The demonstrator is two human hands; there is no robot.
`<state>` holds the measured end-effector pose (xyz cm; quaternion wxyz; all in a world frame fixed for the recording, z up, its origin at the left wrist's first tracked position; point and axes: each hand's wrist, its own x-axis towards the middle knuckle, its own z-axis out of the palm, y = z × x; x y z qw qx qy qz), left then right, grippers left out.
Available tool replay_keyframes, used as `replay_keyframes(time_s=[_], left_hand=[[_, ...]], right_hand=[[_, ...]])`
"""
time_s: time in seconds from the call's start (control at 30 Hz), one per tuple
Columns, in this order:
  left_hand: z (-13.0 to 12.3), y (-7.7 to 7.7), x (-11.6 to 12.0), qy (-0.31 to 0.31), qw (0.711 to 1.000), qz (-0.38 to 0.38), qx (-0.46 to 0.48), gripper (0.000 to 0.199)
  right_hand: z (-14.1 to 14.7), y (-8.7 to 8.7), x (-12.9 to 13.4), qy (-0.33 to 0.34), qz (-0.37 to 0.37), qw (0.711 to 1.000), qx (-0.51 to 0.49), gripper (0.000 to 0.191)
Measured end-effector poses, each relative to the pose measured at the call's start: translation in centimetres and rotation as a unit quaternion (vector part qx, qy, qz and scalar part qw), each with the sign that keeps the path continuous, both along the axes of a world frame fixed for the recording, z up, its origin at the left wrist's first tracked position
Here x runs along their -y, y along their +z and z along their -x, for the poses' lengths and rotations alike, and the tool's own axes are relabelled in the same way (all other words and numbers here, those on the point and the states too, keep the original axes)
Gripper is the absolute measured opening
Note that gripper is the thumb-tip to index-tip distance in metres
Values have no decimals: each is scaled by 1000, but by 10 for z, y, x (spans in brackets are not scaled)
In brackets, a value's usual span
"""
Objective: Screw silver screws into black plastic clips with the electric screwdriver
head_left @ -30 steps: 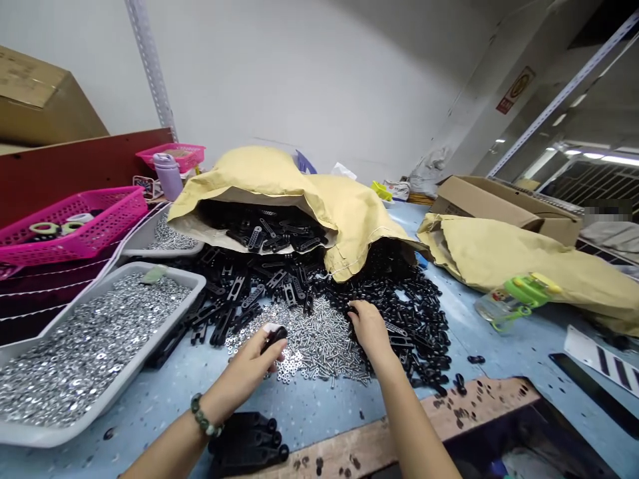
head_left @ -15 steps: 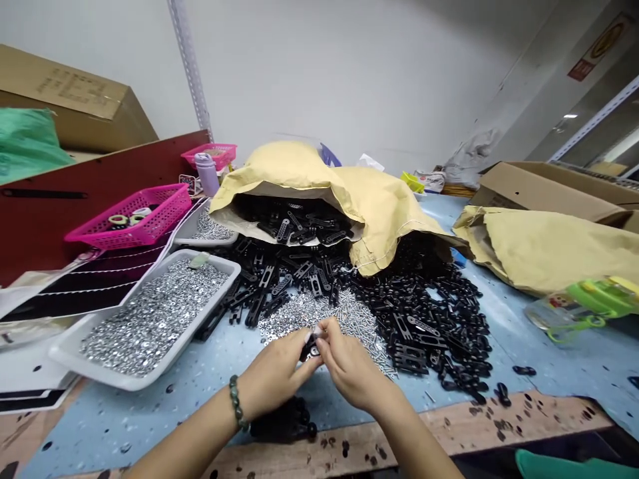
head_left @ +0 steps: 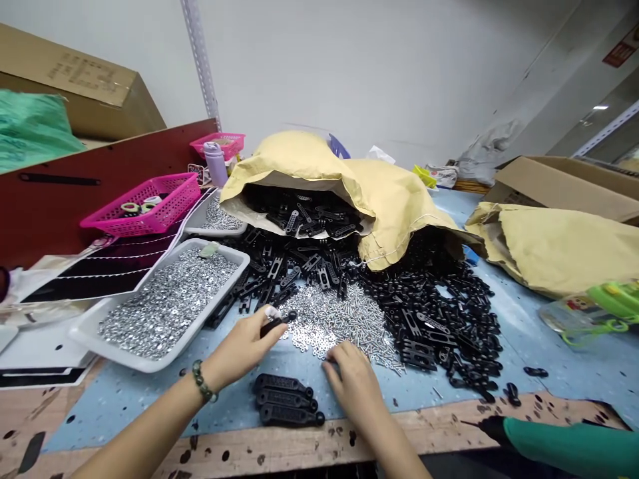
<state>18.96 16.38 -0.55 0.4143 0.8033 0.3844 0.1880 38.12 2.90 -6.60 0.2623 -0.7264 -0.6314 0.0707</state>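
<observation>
My left hand (head_left: 247, 342), with a beaded bracelet on the wrist, is closed around a black plastic part (head_left: 272, 326) left of the metal pile. Fingers curled, my right hand (head_left: 349, 376) touches the near edge of the silver nuts (head_left: 312, 339); whatever its fingertips hold is hidden. Silver screws (head_left: 362, 319) lie just behind it. Several black assembled parts (head_left: 288, 400) are stacked side by side on the blue mat (head_left: 224, 426) between my forearms. Loose black parts (head_left: 449, 319) are heaped to the right.
A white tray of metal pieces (head_left: 80, 332) and a pink basket (head_left: 144, 223) stand left. Open paper bags (head_left: 294, 156) sit behind the heaps. A green-handled screwdriver (head_left: 564, 442) lies front right, below a green-lidded bottle (head_left: 574, 309).
My hands have separated. The left moved left with the black part; the right moved down to the nuts' edge. The stacked parts are uncovered, and more of the green tool shows.
</observation>
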Motion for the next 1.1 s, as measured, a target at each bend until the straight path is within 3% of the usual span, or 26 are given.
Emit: replay_keyframes(time_s=[0.1, 0.2, 0.33, 0.43, 0.57, 0.8, 0.9, 1.03, 1.1], left_hand=[[-2, -10, 2, -36, 999, 17, 2, 14], [-8, -17, 4, -96, 995, 3, 22, 15], [-16, -25, 7, -198, 980, -32, 12, 15], [-19, -30, 13, -248, 965, -83, -34, 19], [-14, -31, 14, -272, 951, -130, -73, 26], [-14, -28, 5, -255, 959, -93, -80, 20], [-9, -25, 8, -236, 966, -61, -90, 14], [0, -19, 10, -212, 973, -36, -83, 12], [0, -12, 7, -192, 979, -33, -65, 20]], right_hand=[[15, -10, -3, 7, -2, 1000, 28, 12], [22, -7, -1, 26, -22, 999, -21, 3], [14, -9, 12, 7, -79, 992, -100, 22], [10, -15, 19, 60, -84, 991, -84, 21], [15, -20, 18, 84, -103, 988, -72, 24], [15, -10, 14, 91, -76, 988, -96, 22], [-6, 4, -10, 60, -72, 992, -81, 20], [-43, 25, -82, -134, -100, 986, 13, 37], [-56, 29, -116, -159, -69, 983, 53, 42]])
